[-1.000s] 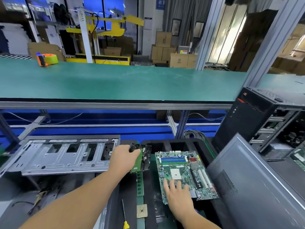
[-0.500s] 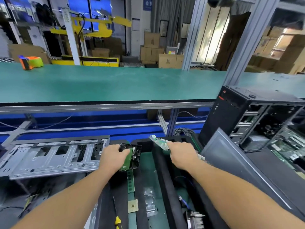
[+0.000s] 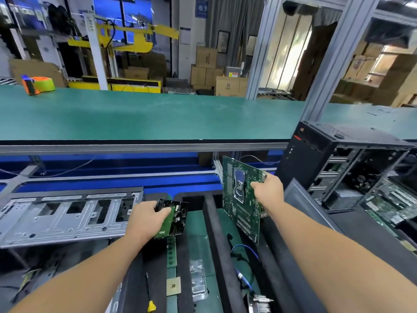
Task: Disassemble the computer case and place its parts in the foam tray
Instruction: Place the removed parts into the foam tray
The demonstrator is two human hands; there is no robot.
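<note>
Now the right hand (image 3: 268, 188) pinches the motherboard (image 3: 242, 199) by its right edge, held upright above the foam tray (image 3: 212, 233) — solder side toward the camera. Stiff, light, fragile; edge hold looks safest. Left hand (image 3: 146, 219) grips the hard drive (image 3: 174, 219) over the tray's left slot — denser, heavier. A second ago the board lay flat in the tray; it has since been lifted and tipped.

Right hand (image 3: 268, 190) holds motherboard (image 3: 241, 199) upright; left hand (image 3: 146, 219) grips hard drive (image 3: 176, 219)
</note>
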